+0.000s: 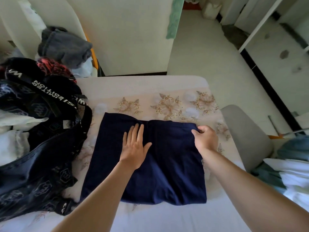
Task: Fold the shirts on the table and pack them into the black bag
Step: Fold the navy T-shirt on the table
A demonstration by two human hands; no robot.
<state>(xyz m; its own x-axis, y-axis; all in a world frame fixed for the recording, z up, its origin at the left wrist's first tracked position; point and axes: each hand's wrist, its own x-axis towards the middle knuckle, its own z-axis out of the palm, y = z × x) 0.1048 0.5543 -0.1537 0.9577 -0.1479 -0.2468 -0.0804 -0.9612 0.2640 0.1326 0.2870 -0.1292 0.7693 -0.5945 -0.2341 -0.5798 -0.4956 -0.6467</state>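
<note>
A navy blue shirt (168, 171) lies partly folded on the table (150, 87), which has a floral cloth over it. My left hand (135, 146) presses flat on the shirt's middle with straight, spread fingers. My right hand (206, 138) pinches the shirt's far right corner between thumb and curled fingers. The black bag (38, 156), printed with white logos and a lettered strap, lies open at the table's left, with white folded clothes (13, 144) inside it.
Behind the bag are a grey garment (65, 46) and a red-and-black one (51, 66). A grey chair (245, 136) stands at the table's right. Light and blue clothes (294, 173) pile at the right edge. Pale floor stretches beyond the table.
</note>
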